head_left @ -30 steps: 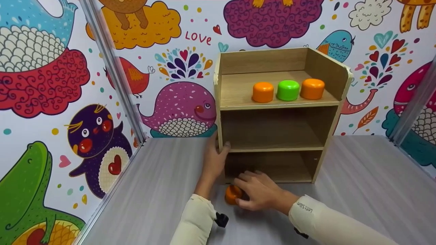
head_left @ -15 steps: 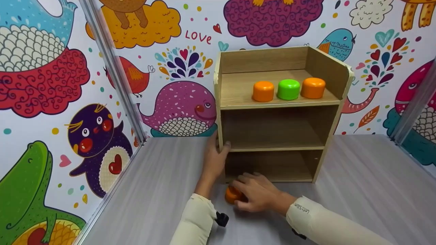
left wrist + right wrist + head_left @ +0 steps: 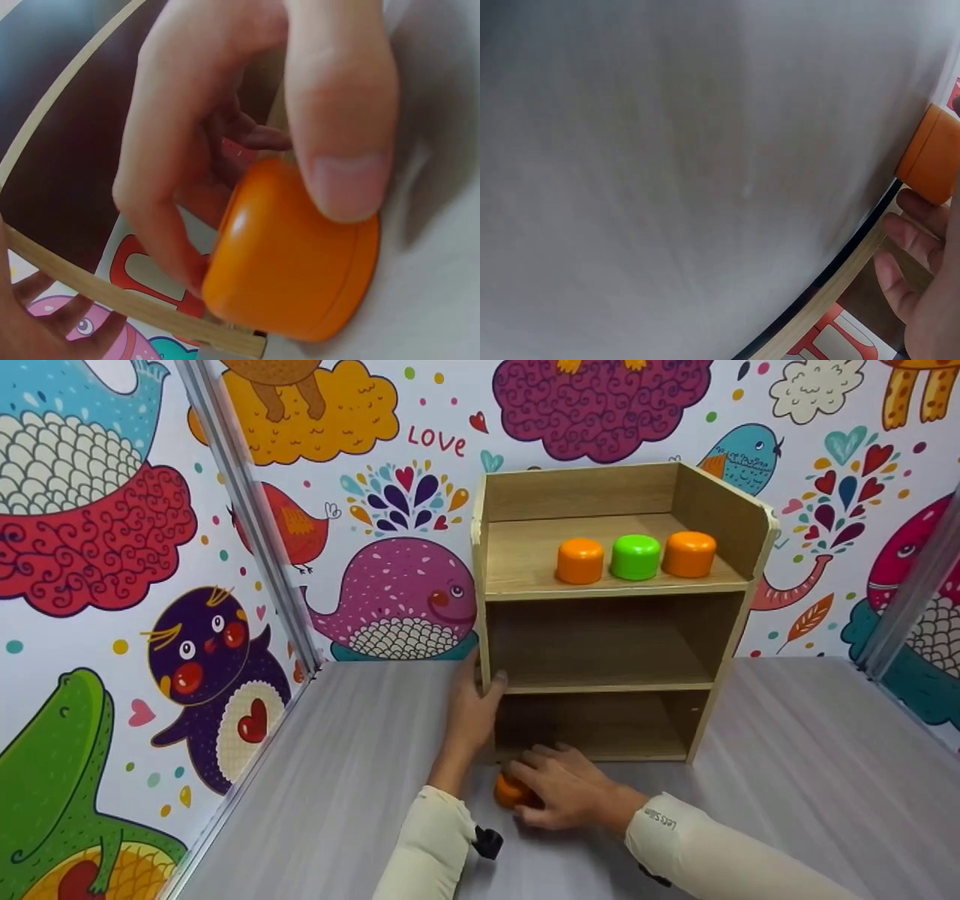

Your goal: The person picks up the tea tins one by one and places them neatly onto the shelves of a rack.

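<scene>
My left hand (image 3: 472,712) grips the left side panel of a small wooden shelf unit (image 3: 600,495), thumb in front of its edge. At the foot of the unit, my right hand (image 3: 566,791) holds an orange rounded cap (image 3: 511,792). The left wrist view has this cap standing rim down, dome up, with the right thumb (image 3: 345,142) across one side and a curled finger against the other. Beyond it, the remaining right-hand fingers (image 3: 911,236) spread near the unit's bottom board in the right wrist view. Part of the cap is hidden under the hand.
On the unit's top board stand an orange cap (image 3: 580,561), a green cap (image 3: 635,558) and another orange cap (image 3: 690,555), side by side. Grey table (image 3: 360,780) surrounds the unit. Printed wall panels (image 3: 405,502) rise behind and at both sides.
My right hand has shifted slightly left, its fingers now further over the orange cap. The left hand, the shelf unit and the caps on top stay where they were.
</scene>
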`<state>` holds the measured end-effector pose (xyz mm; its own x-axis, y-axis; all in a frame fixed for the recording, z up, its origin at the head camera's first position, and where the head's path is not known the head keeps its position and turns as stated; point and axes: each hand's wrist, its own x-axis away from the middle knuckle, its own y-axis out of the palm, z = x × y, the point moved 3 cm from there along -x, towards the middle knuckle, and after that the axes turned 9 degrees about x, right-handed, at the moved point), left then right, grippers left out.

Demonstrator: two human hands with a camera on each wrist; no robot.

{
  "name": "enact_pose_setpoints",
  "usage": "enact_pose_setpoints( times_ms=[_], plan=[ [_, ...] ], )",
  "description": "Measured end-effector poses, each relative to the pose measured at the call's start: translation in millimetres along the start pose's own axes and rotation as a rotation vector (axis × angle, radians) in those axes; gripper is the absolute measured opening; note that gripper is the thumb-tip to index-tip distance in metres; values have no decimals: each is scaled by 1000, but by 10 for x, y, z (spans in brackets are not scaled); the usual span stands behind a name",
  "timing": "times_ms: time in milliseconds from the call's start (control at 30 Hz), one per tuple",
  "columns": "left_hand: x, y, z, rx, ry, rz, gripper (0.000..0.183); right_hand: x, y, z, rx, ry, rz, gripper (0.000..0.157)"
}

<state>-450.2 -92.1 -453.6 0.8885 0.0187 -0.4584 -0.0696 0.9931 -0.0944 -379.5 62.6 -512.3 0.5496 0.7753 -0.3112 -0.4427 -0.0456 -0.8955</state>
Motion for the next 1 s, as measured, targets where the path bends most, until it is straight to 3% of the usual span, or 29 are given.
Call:
enact_pose_setpoints(
  times_ms=[267, 600, 1000],
  plan=[
    [-10, -6, 14, -11, 46, 4, 56, -2, 29, -22, 29, -16, -25, 47],
    [5, 3, 21, -31, 16, 20, 60, 15, 37, -54, 64, -66, 0, 45],
    [5, 4, 26, -3, 9, 2, 60, 9, 63, -58, 90, -89, -27, 46]
  ],
)
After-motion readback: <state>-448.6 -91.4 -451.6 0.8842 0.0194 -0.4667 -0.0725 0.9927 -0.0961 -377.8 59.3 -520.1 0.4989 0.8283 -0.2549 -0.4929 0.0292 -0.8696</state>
